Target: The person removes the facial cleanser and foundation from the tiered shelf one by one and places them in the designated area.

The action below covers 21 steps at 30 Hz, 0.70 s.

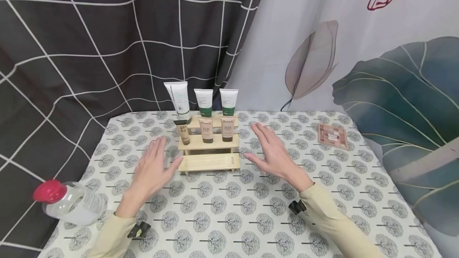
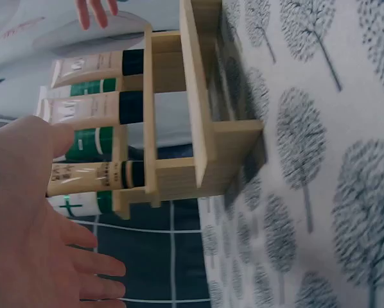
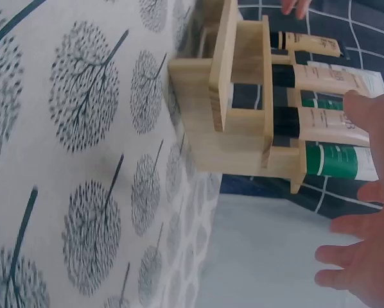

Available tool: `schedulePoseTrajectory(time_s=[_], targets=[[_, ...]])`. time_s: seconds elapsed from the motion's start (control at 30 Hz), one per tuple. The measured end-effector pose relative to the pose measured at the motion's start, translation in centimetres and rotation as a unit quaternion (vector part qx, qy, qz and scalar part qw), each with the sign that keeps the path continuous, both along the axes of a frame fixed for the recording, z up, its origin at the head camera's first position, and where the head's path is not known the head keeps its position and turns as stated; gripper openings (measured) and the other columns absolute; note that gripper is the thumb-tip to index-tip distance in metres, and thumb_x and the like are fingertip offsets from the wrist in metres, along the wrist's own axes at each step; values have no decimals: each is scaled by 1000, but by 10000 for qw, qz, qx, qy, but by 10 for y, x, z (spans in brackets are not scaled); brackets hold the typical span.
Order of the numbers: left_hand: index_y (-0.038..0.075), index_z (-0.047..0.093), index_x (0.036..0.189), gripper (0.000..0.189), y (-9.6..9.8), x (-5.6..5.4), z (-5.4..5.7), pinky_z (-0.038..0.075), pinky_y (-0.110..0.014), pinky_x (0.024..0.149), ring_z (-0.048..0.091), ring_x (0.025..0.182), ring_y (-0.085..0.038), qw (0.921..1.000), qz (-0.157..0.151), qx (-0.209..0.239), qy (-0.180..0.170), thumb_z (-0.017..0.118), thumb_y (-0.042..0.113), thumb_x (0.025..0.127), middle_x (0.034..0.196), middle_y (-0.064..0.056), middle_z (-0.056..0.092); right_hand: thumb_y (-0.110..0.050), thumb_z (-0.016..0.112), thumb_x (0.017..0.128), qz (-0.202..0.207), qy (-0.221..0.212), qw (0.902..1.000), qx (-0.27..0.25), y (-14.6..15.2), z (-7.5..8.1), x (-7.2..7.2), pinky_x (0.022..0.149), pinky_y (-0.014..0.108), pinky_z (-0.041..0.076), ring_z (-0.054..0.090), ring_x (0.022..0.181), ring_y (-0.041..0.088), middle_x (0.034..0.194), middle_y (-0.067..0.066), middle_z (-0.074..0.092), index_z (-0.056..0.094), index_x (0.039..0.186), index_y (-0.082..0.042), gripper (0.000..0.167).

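A three-step wooden stand (image 1: 209, 162) is at the middle of the table, its lowest step bare. Along the top step stand a large white tube (image 1: 180, 100) and two white-and-green tubes (image 1: 203, 102). The middle step carries two pink BB cream tubes (image 1: 206, 129) and a small gold tube (image 1: 183, 132), which leans. My left hand (image 1: 152, 170) is held beside the stand's left side, fingers straight and thumb toward the lowest step. On the right side my right hand (image 1: 271, 152) mirrors it, fingers extended, apart from the stand. Neither holds anything.
A clear bottle with a red cap (image 1: 50, 191) is at the table's left edge. Toward the back right lies a flat square palette (image 1: 332, 136). Behind the table hang a dark checked curtain (image 1: 118, 43) and a pale leaf-print curtain (image 1: 272, 51).
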<state>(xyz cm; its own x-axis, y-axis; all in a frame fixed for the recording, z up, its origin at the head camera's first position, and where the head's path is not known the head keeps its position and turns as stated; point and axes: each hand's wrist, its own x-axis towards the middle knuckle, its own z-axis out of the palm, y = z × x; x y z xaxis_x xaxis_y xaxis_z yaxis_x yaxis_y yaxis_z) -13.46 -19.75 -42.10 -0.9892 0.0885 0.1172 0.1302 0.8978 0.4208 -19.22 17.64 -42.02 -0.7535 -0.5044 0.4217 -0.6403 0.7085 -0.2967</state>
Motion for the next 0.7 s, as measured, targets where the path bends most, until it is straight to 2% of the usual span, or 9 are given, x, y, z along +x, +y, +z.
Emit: schedulePoseTrajectory(time_s=[0.1,0.27,0.47,0.7], targets=[[2,12,161,92,2,-1,-7,22,-70,120,20,149,-55,9999,120,91,-78,37,66,101,165,-29,17,-41,69,92,153,-217,9988,-414,-5,-3,-3,125,57,24,30,151,39,165,21,27,23,158,1,91],[-2,21,158,85,9,-4,-19,34,-73,111,36,140,-57,9987,292,363,-221,45,58,102,158,-34,31,-34,71,93,91,-686,9901,-1220,-15,-8,-5,122,57,31,37,148,35,163,18,33,26,158,-2,85],[-2,28,156,77,17,-8,-29,36,-70,113,41,139,-54,9939,409,936,-407,51,49,103,155,-31,39,-25,72,93,142,-1067,9700,-2179,-32,-11,-13,115,52,44,53,134,36,151,18,50,37,152,-2,73],[-6,27,155,75,23,-14,-40,35,-66,115,43,138,-52,9879,477,1352,-596,53,42,103,149,-32,45,-11,74,92,351,-1364,9453,-2942,-46,-13,-21,110,49,50,59,125,40,140,23,57,44,145,1,62]])
